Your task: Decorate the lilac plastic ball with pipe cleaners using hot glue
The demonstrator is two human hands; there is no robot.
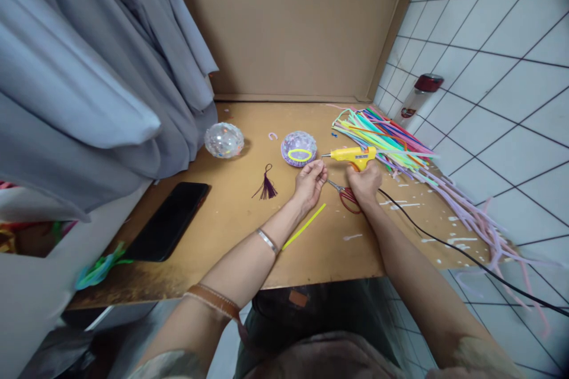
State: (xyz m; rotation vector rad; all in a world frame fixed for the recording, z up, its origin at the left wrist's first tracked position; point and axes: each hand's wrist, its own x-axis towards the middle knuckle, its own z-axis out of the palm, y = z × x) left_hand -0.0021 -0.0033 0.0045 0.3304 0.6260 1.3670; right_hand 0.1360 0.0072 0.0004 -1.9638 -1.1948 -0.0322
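Observation:
My right hand (365, 182) is wrapped round the handle of a yellow glue gun (355, 155), its nozzle pointing left. Just below the nozzle tip, my left hand (312, 182) is pinched closed; whatever lies between its fingertips is too small to name. Behind that hand sits a purple fuzzy ball-shaped piece (299, 142) with a yellow ring (300, 156) on its front. Red-handled scissors (349, 198) lie between my hands. A yellow strip (304, 226) rests beside my left forearm, and a dark purple tassel (267, 185) lies to the left.
A clear decorated ball (224, 140) stands at the left rear, with a black phone (169, 222) nearer the front. Colourful pipe cleaners (391, 139) are heaped at the right by a bottle (418, 98). The gun's black cable (438, 237) trails right. Grey cloth (89, 83) hangs left.

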